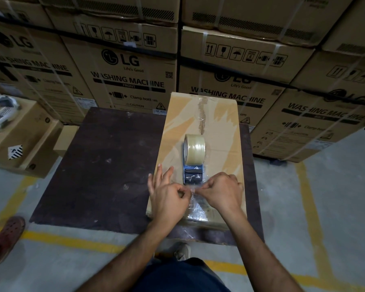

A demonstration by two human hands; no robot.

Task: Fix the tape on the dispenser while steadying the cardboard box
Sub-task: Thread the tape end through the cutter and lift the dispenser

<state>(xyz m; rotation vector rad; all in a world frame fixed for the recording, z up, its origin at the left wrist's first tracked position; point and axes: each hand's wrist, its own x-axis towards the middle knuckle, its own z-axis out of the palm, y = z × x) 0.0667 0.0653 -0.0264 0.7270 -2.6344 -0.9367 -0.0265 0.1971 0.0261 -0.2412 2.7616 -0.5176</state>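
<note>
Both hands meet near the centre of the view, at the near end of a long cardboard box (219,127), and pinch a loose strip of clear tape (195,202) between them. From there, the scene runs from largest to smallest. A wall of stacked cartons (131,81) printed "LG" and "WASHING MACHINE" fills the view from nine o'clock through twelve to three o'clock. Below it is a grey concrete floor (51,270) with yellow painted lines. A dark, scuffed table top (97,165) sits at the centre, and the cardboard box lies along its right side, running lengthwise from the centre toward twelve o'clock. Its top seam is partly covered with clear tape. On the box, just beyond the hands at twelve o'clock from them, a blue tape dispenser (193,175) rests with its roll of clear tape (195,147) at the far end and its cutting end pointing toward the person. The left hand (169,197) has thumb and forefinger closed on the tape end, with its other fingers spread flat toward eleven o'clock, their tips on the box's left edge. The right hand (221,192) is curled, thumb and forefinger gripping the same tape at the dispenser's mouth. Crinkled tape trails over the box's near edge toward six o'clock. At eight o'clock, a reddish clog (9,234) on someone's foot shows.
</note>
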